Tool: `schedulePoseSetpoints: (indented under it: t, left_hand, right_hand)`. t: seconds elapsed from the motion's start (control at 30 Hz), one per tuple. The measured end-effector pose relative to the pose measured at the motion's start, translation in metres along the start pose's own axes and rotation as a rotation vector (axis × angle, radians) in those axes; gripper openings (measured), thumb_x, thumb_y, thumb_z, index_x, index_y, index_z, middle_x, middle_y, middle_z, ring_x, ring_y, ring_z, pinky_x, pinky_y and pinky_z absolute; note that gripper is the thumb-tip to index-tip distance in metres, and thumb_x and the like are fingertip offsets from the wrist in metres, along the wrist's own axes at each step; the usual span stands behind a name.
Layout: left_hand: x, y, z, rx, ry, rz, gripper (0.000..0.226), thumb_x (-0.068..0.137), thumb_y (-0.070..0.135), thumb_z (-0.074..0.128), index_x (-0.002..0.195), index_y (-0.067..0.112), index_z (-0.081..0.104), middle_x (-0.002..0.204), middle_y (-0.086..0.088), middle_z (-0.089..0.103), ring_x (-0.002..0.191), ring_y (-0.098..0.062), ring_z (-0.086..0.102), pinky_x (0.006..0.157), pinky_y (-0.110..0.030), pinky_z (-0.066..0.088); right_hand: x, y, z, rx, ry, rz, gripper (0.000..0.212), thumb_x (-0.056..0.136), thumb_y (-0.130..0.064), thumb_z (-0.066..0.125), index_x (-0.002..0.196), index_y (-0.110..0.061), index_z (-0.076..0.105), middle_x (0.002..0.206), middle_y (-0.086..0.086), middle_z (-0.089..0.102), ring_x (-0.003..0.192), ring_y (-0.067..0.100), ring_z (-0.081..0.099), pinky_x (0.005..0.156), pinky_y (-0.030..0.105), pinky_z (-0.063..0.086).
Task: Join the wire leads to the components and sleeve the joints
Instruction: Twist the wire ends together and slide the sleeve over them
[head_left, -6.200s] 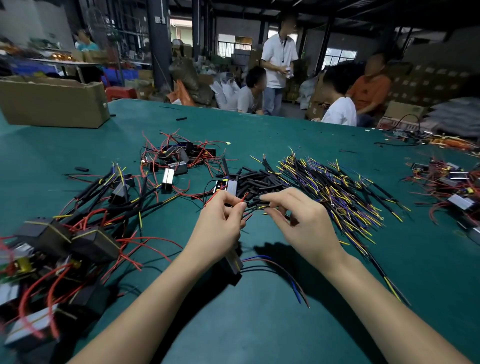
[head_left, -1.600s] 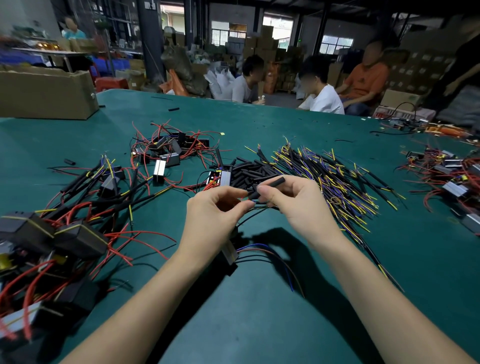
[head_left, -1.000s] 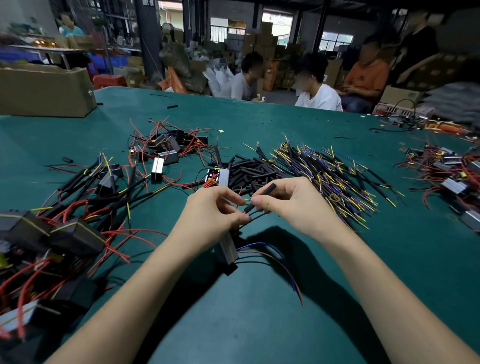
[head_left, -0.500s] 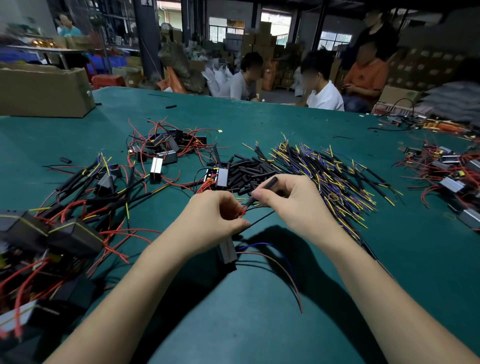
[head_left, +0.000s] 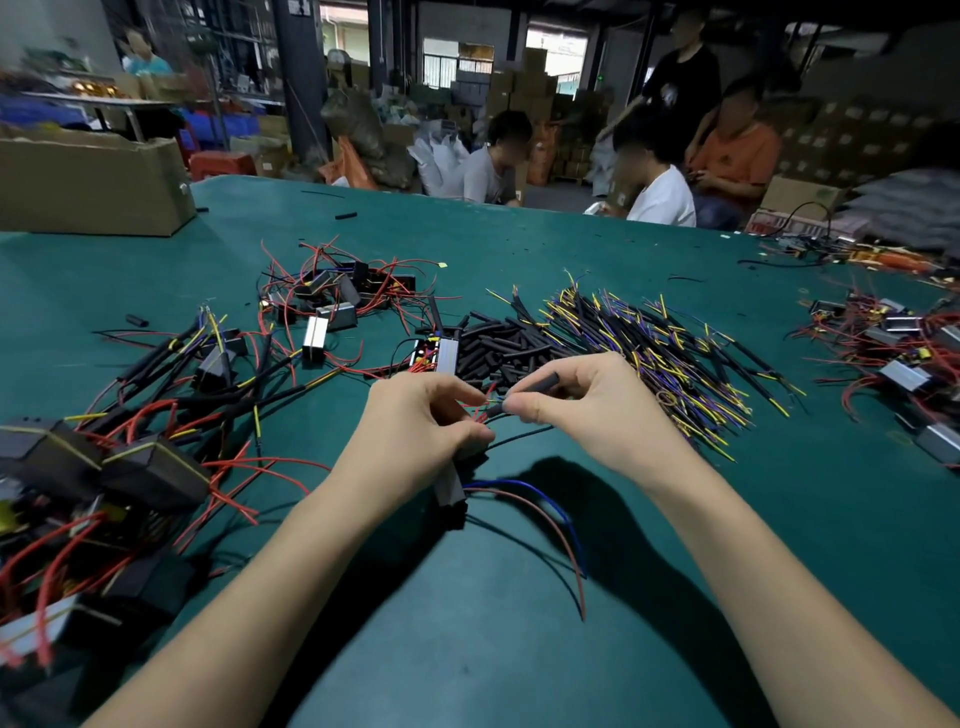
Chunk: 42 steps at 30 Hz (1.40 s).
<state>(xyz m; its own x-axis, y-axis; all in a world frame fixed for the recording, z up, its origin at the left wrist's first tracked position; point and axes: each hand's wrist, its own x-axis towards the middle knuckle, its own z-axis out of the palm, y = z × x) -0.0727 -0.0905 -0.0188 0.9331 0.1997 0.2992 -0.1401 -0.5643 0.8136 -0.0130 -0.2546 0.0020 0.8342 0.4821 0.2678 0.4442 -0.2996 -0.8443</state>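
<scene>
This is a workshop floor inside a warehouse, set up for hand assembly of small electrical parts. A broad green table (head_left: 519, 244) carries loose heaps of work: cut wires (head_left: 649, 343) with yellow ends, short black tubes (head_left: 498, 345), and small boxed parts trailing red wires (head_left: 332, 291). An open cardboard box (head_left: 88, 182) stands on the far left corner. Beyond the table, stacked cartons (head_left: 524, 93) fill the dim hall (dark steel posts rise among them), and several people (head_left: 660, 187) sit low at the far edge.
</scene>
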Motion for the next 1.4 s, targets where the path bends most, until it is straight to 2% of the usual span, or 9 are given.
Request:
schedulePoseSetpoints:
  t: [0.17,0.3,0.53,0.73,0.9,1.03,1.13,1.27,1.4]
  left_hand:
    - [-0.001,-0.002,0.001,0.017,-0.003,0.018,0.034,0.067,0.002,0.082,0.084,0.02,0.059,0.062,0.006,0.069,0.056,-0.003,0.063,0.058,-0.013,0.048]
    - [-0.003,0.0,0.004,0.115,-0.108,0.071,0.021,0.071,0.017,0.082,0.083,0.017,0.064,0.067,-0.002,0.07,0.062,-0.015,0.062,0.062,-0.027,0.049]
    - [-0.004,0.002,0.004,0.137,-0.047,0.085,0.018,0.079,0.024,0.076,0.068,0.013,0.067,0.045,0.014,0.059,0.055,-0.008,0.06,0.062,-0.024,0.047]
    - [0.0,-0.001,-0.001,0.282,-0.088,0.047,0.019,0.078,0.035,0.074,0.068,0.022,0.065,0.072,0.008,0.065,0.076,-0.009,0.06,0.07,-0.029,0.049]
    - [0.002,-0.002,-0.007,0.265,-0.199,0.01,0.014,0.079,0.033,0.074,0.073,0.027,0.063,0.073,0.012,0.062,0.072,-0.004,0.056,0.065,-0.014,0.041]
    - [-0.001,0.007,0.001,-0.104,-0.135,0.03,0.045,0.076,0.036,0.076,0.114,0.025,0.055,0.096,0.009,0.067,0.092,0.001,0.062,0.078,-0.009,0.043]
    - [-0.003,0.012,0.006,-0.256,-0.104,0.111,0.048,0.074,0.025,0.08,0.109,0.024,0.047,0.098,0.005,0.069,0.096,-0.002,0.063,0.081,-0.011,0.042]
    - [-0.007,0.011,0.008,-0.104,-0.137,0.285,0.035,0.075,0.024,0.079,0.106,0.025,0.061,0.106,0.01,0.064,0.098,0.005,0.056,0.082,-0.002,0.034]
    - [-0.007,0.007,0.01,-0.01,-0.17,0.317,0.03,0.075,0.028,0.077,0.104,0.027,0.072,0.11,0.001,0.06,0.103,-0.002,0.054,0.091,-0.013,0.037]
  right_hand:
    - [-0.001,0.0,0.005,-0.26,-0.006,-0.047,0.011,0.073,-0.022,0.081,0.066,-0.026,0.074,0.06,-0.007,0.068,0.054,0.001,0.05,0.06,0.024,0.045]
    - [-0.001,0.001,0.008,-0.373,-0.012,-0.046,0.005,0.072,-0.028,0.08,0.071,-0.025,0.076,0.064,-0.004,0.069,0.063,0.009,0.058,0.066,0.03,0.048]
    - [-0.001,0.003,-0.006,0.027,0.0,0.02,0.006,0.079,-0.01,0.076,0.084,-0.012,0.073,0.072,0.001,0.071,0.063,0.003,0.06,0.062,0.013,0.045]
    - [0.0,0.008,-0.01,0.137,0.059,-0.006,0.004,0.083,-0.008,0.072,0.085,-0.005,0.074,0.062,-0.009,0.068,0.059,-0.001,0.057,0.059,0.007,0.042]
    - [0.003,0.009,-0.002,0.204,0.14,-0.017,0.013,0.088,-0.008,0.065,0.077,-0.014,0.069,0.062,-0.007,0.068,0.059,0.0,0.058,0.054,0.007,0.04]
    - [0.005,0.009,-0.001,0.236,0.105,-0.041,0.012,0.09,-0.014,0.062,0.081,-0.016,0.068,0.064,-0.008,0.068,0.062,0.002,0.059,0.054,0.013,0.041]
    - [0.006,0.011,0.002,0.263,0.099,-0.029,0.012,0.091,-0.014,0.061,0.082,-0.016,0.068,0.063,-0.008,0.068,0.06,0.001,0.059,0.054,0.014,0.041]
    - [0.008,0.013,0.002,0.345,0.138,0.024,0.012,0.091,-0.014,0.06,0.083,-0.015,0.068,0.068,-0.007,0.069,0.065,0.004,0.06,0.062,0.021,0.042]
    - [0.01,0.016,0.001,0.392,0.141,0.056,0.011,0.09,-0.015,0.062,0.083,-0.013,0.069,0.067,-0.006,0.068,0.063,0.005,0.06,0.064,0.025,0.042]
